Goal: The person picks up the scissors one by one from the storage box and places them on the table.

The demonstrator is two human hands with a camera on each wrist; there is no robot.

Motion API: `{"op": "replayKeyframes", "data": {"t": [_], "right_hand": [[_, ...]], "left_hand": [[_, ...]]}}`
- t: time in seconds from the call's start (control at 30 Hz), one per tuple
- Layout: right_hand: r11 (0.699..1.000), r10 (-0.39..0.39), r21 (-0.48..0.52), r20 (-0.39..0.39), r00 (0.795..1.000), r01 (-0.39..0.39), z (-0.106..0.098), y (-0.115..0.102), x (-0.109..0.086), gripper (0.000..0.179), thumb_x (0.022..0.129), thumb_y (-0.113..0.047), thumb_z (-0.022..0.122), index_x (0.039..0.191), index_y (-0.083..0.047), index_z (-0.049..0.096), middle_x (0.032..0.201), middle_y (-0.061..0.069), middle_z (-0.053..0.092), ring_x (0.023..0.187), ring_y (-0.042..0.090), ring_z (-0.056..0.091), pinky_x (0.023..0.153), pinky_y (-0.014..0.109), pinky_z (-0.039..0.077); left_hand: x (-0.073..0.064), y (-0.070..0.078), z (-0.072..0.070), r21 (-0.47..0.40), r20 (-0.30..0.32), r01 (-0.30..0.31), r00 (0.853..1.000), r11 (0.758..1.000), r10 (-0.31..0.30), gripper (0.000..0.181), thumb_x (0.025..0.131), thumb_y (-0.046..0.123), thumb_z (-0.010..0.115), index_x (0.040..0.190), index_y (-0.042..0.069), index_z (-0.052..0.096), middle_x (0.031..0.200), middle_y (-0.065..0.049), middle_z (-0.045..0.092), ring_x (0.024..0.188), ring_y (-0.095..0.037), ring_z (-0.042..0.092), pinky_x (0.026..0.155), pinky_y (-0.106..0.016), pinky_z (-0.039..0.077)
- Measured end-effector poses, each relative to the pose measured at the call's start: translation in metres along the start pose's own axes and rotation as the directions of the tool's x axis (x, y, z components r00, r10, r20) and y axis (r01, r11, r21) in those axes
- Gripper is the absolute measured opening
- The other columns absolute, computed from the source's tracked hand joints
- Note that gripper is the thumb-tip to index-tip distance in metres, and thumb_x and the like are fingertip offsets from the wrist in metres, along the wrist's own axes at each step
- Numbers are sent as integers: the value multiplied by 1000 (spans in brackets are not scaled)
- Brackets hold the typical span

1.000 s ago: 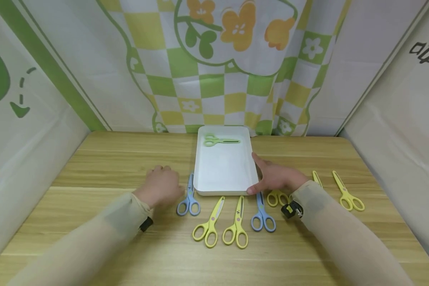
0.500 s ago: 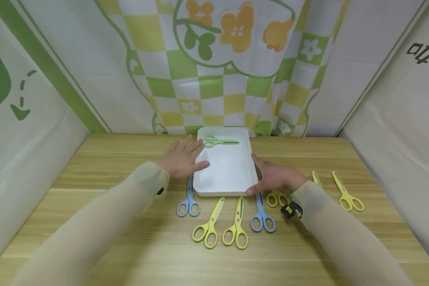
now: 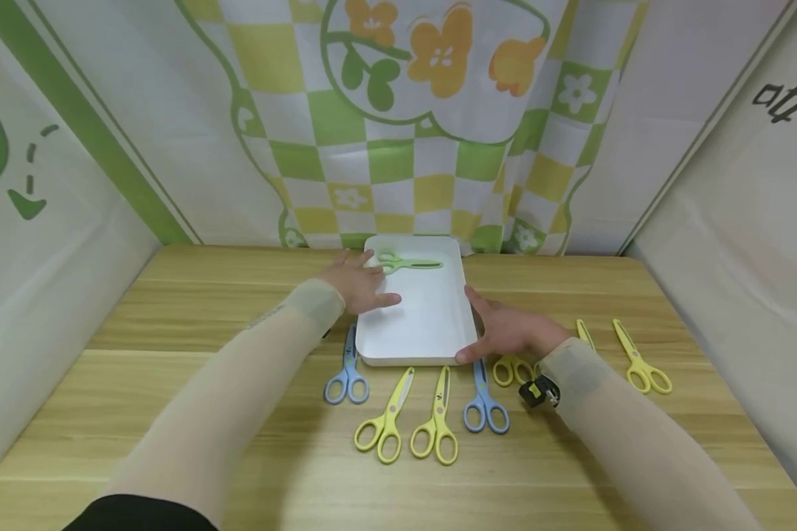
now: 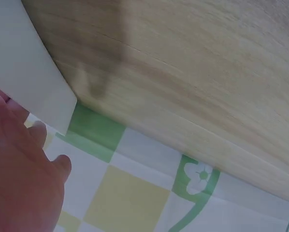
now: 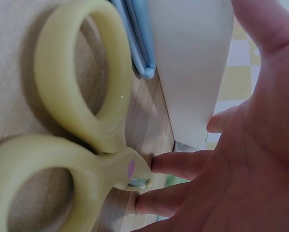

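A white rectangular tray (image 3: 415, 335) stands at the back of the table. In it, near the far end, lies a pair of green scissors (image 3: 408, 263). My left hand (image 3: 357, 287) reaches over the tray's left rim, fingers spread, its fingertips close to the green handles. My right hand (image 3: 510, 327) rests at the near right corner, thumb and forefinger along the rim. Its other fingers, seen in the right wrist view, extend down beside a pair of yellow scissors (image 5: 116, 166), whose blades the hand hides in the head view.
Left of the tray lie blue scissors (image 3: 350, 361). In front are yellow scissors (image 3: 391, 411), more yellow scissors (image 3: 440, 407) and blue scissors (image 3: 483, 394). Farther right are yellow scissors (image 3: 637, 361) and a yellow blade (image 3: 584, 333), partly under my sleeve. A checked curtain (image 3: 392, 162) hangs behind.
My left hand has moved from beside the left blue scissors, forward and right, over the tray's left rim, and its fingers have spread. The right hand stays at the tray's corner.
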State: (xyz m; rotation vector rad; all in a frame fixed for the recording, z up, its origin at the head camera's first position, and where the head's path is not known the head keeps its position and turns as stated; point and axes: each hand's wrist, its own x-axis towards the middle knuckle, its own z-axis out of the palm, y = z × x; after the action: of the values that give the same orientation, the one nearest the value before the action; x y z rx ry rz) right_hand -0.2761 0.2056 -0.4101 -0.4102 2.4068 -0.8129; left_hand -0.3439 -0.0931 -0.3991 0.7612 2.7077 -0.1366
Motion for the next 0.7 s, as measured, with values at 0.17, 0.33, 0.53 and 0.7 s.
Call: {"op": "replayKeyframes", "data": {"t": [0.17, 0.33, 0.53, 0.7], "right_hand": [[1000, 0, 26, 7, 1000, 0, 1, 0, 0, 143, 68, -51, 89, 158, -13, -15, 162, 24, -3, 148, 37, 1, 118, 50, 6], [1000, 5, 23, 12, 1000, -5, 1, -1, 0, 143, 68, -51, 89, 158, -14, -16, 163, 22, -4, 149, 35, 1, 118, 49, 6], [999, 5, 34, 8, 1000, -6, 2, -1, -1, 142, 68, -50, 89, 158, -14, -15, 163, 23, -2, 148, 36, 2, 118, 50, 7], [999, 9, 35, 3, 1000, -10, 1, -1, 0, 142, 69, -49, 89, 159, -15, -15, 163, 24, -1, 148, 37, 3, 118, 51, 7]], "left_hand": [[-3, 6, -6, -46, -47, -102, 994, 994, 100, 73, 100, 66, 34, 148, 12, 50, 153, -2, 43, 149, -28, 16, 117, -55, -3], [-1, 14, -5, -42, 17, -158, 987, 987, 158, 67, 102, 60, 38, 148, 13, 49, 157, -3, 37, 146, -25, 27, 116, -58, 2], [-4, 26, -1, 28, 65, -222, 973, 975, 220, 59, 103, 55, 40, 147, 18, 52, 157, 1, 36, 143, -22, 34, 117, -56, 8], [-2, 37, -18, -53, -60, -185, 982, 981, 182, 46, 99, 45, 55, 131, 13, 65, 141, -5, 56, 130, -27, 50, 111, -61, 24]]}}
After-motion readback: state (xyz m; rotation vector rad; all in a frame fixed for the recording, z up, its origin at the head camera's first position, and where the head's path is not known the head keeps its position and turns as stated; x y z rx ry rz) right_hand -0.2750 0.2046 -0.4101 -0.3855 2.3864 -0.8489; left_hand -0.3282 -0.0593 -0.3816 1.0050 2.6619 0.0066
